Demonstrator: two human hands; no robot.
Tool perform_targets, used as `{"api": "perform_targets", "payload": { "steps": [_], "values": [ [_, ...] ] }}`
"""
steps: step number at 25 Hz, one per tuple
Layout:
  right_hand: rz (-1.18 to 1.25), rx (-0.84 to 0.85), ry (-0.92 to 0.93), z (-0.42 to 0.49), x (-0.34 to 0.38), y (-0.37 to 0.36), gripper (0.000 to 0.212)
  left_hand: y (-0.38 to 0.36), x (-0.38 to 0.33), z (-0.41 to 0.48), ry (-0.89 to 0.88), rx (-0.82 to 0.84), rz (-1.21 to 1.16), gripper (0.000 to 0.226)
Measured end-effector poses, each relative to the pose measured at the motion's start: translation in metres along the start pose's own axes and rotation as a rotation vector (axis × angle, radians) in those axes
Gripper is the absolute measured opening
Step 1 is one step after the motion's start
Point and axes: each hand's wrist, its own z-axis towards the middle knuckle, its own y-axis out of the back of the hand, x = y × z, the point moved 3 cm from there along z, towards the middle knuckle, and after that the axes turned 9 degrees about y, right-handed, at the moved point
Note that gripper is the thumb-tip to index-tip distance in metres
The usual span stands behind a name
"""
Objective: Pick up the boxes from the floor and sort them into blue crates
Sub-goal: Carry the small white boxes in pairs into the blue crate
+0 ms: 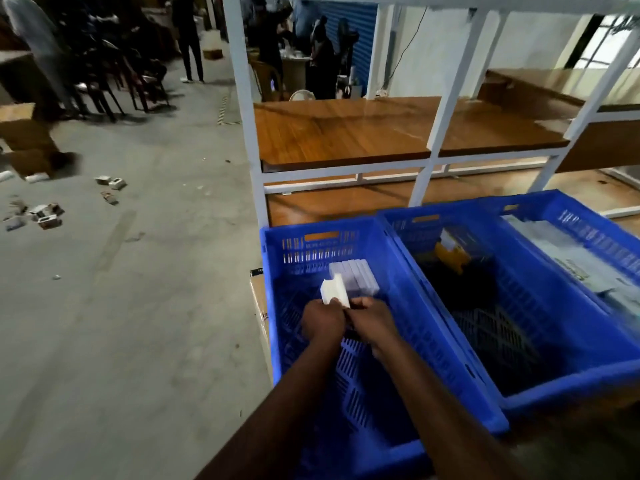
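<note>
Both my hands reach into the leftmost blue crate [273, 306]. My left hand [322, 320] grips small white boxes [334, 291] that stick up from its fingers. My right hand [372, 322] is closed right beside it, touching the same boxes at their lower edge. A row of white boxes [353, 280] stands packed against the crate's far wall. The middle blue crate [502, 403] holds a yellow and white item [450, 254] at its far end. A third blue crate [588, 216] on the right holds grey packets. Several small boxes [46, 216] lie scattered on the floor at the left.
A white metal rack [249, 140] with wooden shelves stands behind the crates. More small boxes [112, 183] lie on the grey floor. Cardboard cartons [24, 136] sit at far left. Chairs and people stand in the background. A carton edge [259, 299] shows left of the crate.
</note>
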Motion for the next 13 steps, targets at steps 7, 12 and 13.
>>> {"api": "perform_targets", "payload": {
  "steps": [7, 12, 13],
  "values": [
    [-0.022, 0.082, -0.087, 0.087, -0.033, -0.029, 0.008, -0.038, 0.002, 0.086, 0.186, -0.097, 0.068, 0.044],
    [-0.240, -0.031, 0.110, 0.114, -0.046, -0.024, 0.005, -0.047, -0.002, 0.117, 0.136, -0.118, 0.148, 0.031],
    [-0.330, -0.024, 0.132, 0.113, -0.051, -0.025, 0.003, -0.047, 0.000, 0.117, 0.120, -0.131, 0.148, 0.029]
  ]
}}
